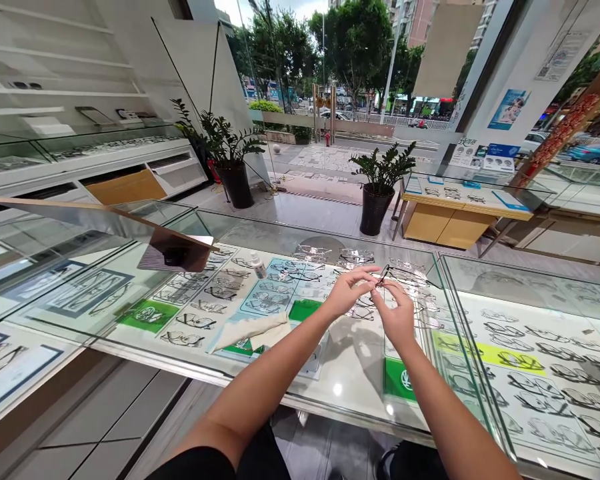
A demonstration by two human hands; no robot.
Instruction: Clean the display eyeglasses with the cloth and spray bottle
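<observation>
A pair of eyeglasses (383,273) with a dark, thin frame is held up over the glass display counter (350,373). My left hand (351,291) pinches it from the left, fingers pointing right. From the other side, the fingertips of my right hand (396,309) are closed on the same glasses. Both hands meet at the frame, so much of it is hidden behind fingers. To the left, a cream cloth (253,331) lies crumpled on the counter. Beyond it stands a small white bottle (258,265).
Under the glass lie rows of eyeglasses (185,339) and green cards (147,315). A tilted mirror-like panel (105,220) stands at left. Another glass case (545,360) adjoins at right. Potted plants (377,207) and a low display table (460,203) stand beyond the counter.
</observation>
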